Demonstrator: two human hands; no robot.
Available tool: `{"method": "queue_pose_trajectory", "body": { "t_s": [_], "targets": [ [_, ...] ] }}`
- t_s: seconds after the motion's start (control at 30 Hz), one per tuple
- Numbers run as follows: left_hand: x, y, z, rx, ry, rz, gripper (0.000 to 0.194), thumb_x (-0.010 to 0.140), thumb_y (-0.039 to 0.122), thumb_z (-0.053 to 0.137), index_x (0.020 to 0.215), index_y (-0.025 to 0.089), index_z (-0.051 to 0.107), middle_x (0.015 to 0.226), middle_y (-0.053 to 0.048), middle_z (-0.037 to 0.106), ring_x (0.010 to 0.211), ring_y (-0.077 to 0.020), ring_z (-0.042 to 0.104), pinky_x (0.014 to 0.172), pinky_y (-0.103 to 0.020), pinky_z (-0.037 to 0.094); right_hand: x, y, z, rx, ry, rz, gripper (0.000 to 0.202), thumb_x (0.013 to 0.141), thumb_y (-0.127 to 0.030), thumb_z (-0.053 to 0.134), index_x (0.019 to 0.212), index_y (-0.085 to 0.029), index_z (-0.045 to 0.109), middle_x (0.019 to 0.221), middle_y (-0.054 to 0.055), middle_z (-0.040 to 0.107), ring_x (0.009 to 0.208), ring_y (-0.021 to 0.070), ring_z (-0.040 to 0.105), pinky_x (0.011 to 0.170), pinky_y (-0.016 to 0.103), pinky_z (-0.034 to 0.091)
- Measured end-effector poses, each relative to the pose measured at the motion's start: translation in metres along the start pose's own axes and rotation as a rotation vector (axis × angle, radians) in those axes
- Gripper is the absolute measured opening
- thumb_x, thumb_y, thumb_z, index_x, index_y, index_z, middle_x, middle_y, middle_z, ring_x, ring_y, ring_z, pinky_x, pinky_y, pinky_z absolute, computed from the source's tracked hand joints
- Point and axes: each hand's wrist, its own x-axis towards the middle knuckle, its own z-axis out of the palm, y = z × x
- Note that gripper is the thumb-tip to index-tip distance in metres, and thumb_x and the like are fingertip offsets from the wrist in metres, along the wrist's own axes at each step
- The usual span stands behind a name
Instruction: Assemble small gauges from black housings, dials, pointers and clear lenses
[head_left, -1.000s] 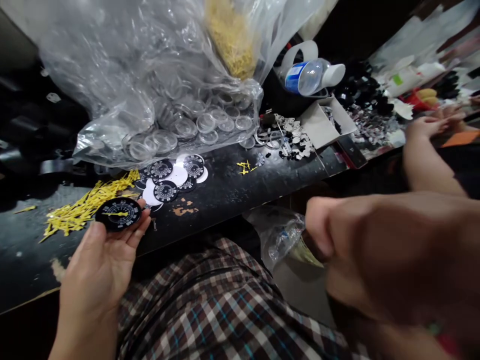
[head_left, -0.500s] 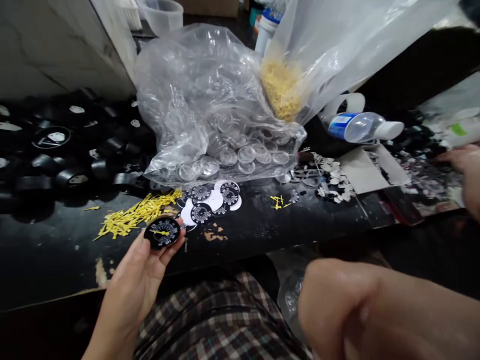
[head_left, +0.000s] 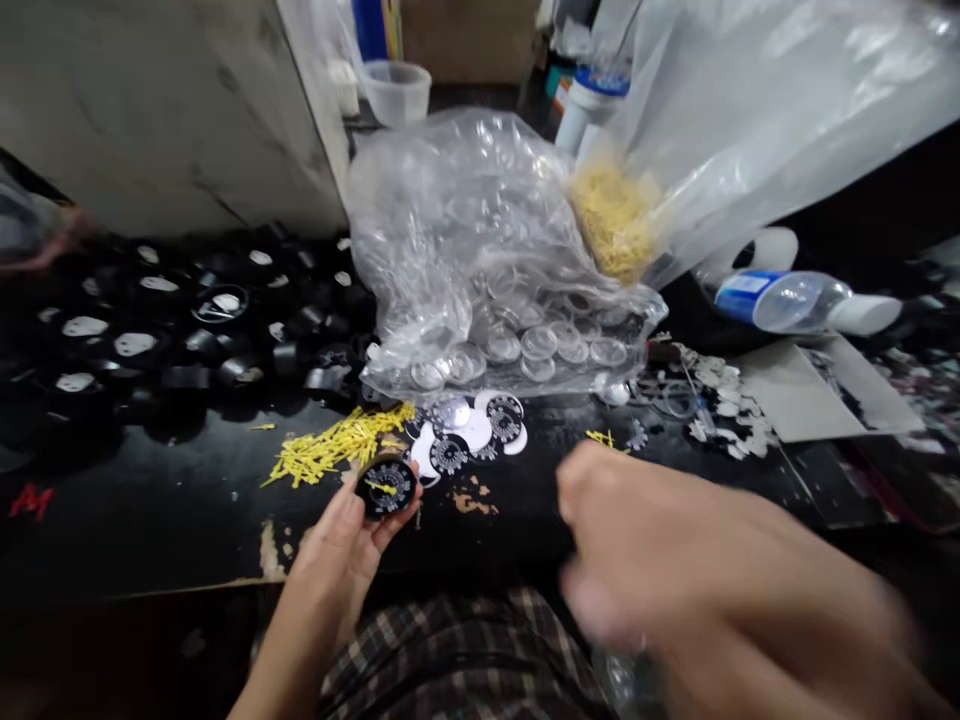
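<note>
My left hand is closed around the rim of a round black dial gauge, whose face, with white markings and a yellow pointer, is turned up. Just behind it lies a heap of loose yellow pointers. Black printed dial discs and white discs overlap beside that heap. My right hand is smeared by motion above the bench's front edge. Its fingers look curled, but whether they hold anything is hidden. A few yellow pointers lie just beyond it.
A clear plastic bag of transparent round covers stands behind the discs. Black round housings crowd the left. To the right are a bag of yellow pieces, a lying bottle, a shallow white box and small white parts.
My right hand has come up over the bench's front edge. The view has shifted, so the bench things appear farther right and lower. My left hand still holds the gauge.
</note>
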Motion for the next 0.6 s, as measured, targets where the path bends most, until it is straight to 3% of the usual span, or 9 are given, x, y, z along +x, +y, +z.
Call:
{"method": "queue_pose_trajectory", "body": {
  "t_s": [0.07, 0.13, 0.2, 0.27, 0.4, 0.5, 0.6],
  "targets": [
    [-0.001, 0.0, 0.0, -0.026, 0.012, -0.032, 0.038, 0.081, 0.041, 0.063, 0.113, 0.02, 0.067, 0.118, -0.011, 0.069, 0.109, -0.0266, 0.063, 0.095, -0.039, 0.051, 0.033, 0.027, 0.021, -0.05, -0.023, -0.041, 0.021, 0.09, -0.031, 0.049, 0.093, -0.027, 0.07, 0.082, 0.001, 0.07, 0.071, 0.016, 0.064, 0.066, 0.03, 0.05],
    [-0.001, 0.001, 0.0, -0.055, 0.02, -0.042, 0.038, 0.082, 0.039, 0.063, 0.114, 0.02, 0.067, 0.119, -0.011, 0.068, 0.108, -0.0264, 0.064, 0.098, -0.04, 0.049, 0.067, 0.053, 0.042, -0.238, 0.007, 0.047, 0.024, 0.089, -0.024, 0.049, 0.105, -0.02, 0.067, 0.1, 0.005, 0.069, 0.082, 0.0165, 0.065, 0.073, 0.029, 0.05],
    [-0.001, 0.002, 0.0, -0.097, 0.013, -0.041, 0.035, 0.08, 0.039, 0.066, 0.11, 0.021, 0.069, 0.115, -0.011, 0.07, 0.104, -0.0265, 0.066, 0.094, -0.039, 0.051, 0.093, 0.07, 0.06, -0.385, -0.02, 0.047, 0.031, 0.089, -0.026, 0.052, 0.117, -0.016, 0.062, 0.112, 0.01, 0.065, 0.094, 0.0203, 0.063, 0.081, 0.033, 0.048],
    [0.001, 0.002, -0.002, -0.142, -0.001, -0.056, 0.031, 0.077, 0.038, 0.069, 0.104, 0.022, 0.072, 0.108, -0.01, 0.073, 0.099, -0.0258, 0.068, 0.089, -0.035, 0.054, 0.107, 0.077, 0.071, -0.466, -0.026, 0.021, 0.033, 0.088, -0.03, 0.056, 0.116, -0.014, 0.063, 0.113, 0.014, 0.064, 0.099, 0.0255, 0.062, 0.084, 0.038, 0.046],
    [0.006, -0.002, -0.01, -0.199, 0.005, -0.092, 0.031, 0.07, 0.039, 0.075, 0.097, 0.024, 0.075, 0.103, -0.009, 0.075, 0.094, -0.0266, 0.07, 0.082, -0.033, 0.057, 0.112, 0.08, 0.074, -0.543, 0.024, -0.041, 0.023, 0.089, -0.022, 0.053, 0.104, -0.015, 0.068, 0.1, 0.012, 0.069, 0.094, 0.0255, 0.064, 0.083, 0.038, 0.046],
    [0.008, -0.005, -0.014, -0.216, 0.015, -0.101, 0.037, 0.068, 0.041, 0.077, 0.1, 0.024, 0.074, 0.108, -0.009, 0.073, 0.1, -0.03, 0.068, 0.09, -0.041, 0.054, 0.104, 0.082, 0.065, -0.547, 0.125, -0.069, 0.024, 0.09, -0.017, 0.049, 0.104, -0.013, 0.068, 0.097, 0.011, 0.07, 0.092, 0.0239, 0.065, 0.083, 0.036, 0.047],
    [0.005, -0.003, -0.008, -0.245, 0.039, -0.074, 0.038, 0.071, 0.044, 0.073, 0.101, 0.022, 0.073, 0.111, -0.01, 0.072, 0.108, -0.0316, 0.064, 0.099, -0.047, 0.048, 0.082, 0.074, 0.061, -0.496, 0.212, -0.093, 0.027, 0.092, -0.023, 0.047, 0.108, -0.014, 0.067, 0.096, 0.011, 0.07, 0.085, 0.0221, 0.065, 0.081, 0.036, 0.048]
  ]
}}
